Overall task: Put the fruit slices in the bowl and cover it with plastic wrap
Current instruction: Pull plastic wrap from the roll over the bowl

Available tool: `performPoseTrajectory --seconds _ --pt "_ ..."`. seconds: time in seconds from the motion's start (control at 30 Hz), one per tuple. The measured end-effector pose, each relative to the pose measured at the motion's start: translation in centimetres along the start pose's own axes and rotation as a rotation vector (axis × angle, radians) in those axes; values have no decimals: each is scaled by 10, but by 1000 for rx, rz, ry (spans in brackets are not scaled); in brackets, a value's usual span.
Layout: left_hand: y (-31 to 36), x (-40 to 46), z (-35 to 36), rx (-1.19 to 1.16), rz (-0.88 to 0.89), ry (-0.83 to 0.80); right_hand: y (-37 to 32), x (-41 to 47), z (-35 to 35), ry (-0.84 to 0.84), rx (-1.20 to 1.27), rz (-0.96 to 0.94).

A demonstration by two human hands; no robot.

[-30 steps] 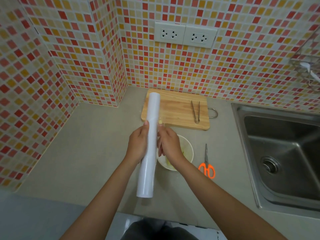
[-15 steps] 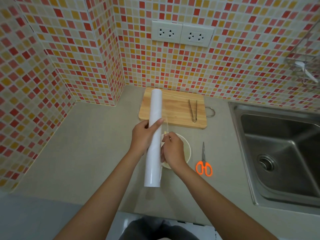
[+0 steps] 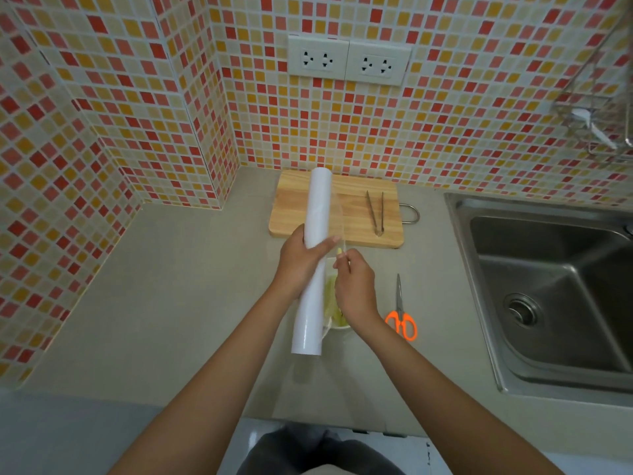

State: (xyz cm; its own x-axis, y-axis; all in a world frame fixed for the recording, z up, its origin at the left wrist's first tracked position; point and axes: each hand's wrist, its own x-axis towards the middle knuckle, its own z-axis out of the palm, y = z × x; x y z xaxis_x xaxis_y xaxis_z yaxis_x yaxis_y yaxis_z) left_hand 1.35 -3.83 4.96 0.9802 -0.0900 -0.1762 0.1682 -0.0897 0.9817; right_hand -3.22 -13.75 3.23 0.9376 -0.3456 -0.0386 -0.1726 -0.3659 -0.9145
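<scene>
White wrap roll (image 3: 312,265) in left hand (image 3: 298,265), right hand (image 3: 354,286) pinching film edge

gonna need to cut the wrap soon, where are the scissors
In the head view the orange-handled scissors lie flat on the counter just right of the right hand, between the bowl and the sink.

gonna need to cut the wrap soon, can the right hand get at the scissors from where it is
Probably yes: the scissors lie bare on the counter just right of the right hand, nothing between, though its grip is pinching the film edge.
</scene>
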Motion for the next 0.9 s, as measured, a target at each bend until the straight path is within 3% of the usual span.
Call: performPoseTrajectory --seconds 0.17,0.4,0.5,0.63,0.9 --pt "-3 5 -6 31 -69 26 11 6 -15 -11 -4 3" --pt "-6 -3 7 182 87 37 10 -1 -16 -125 376 221" --pt "-6 -5 12 233 120 16 6 0 -13 -64 304 243" --pt "-8 -5 15 314 173 -14 6 3 -15 51 264 132" --pt "-7 -9 14 147 80 -67 19 8 -20 171 99 1"
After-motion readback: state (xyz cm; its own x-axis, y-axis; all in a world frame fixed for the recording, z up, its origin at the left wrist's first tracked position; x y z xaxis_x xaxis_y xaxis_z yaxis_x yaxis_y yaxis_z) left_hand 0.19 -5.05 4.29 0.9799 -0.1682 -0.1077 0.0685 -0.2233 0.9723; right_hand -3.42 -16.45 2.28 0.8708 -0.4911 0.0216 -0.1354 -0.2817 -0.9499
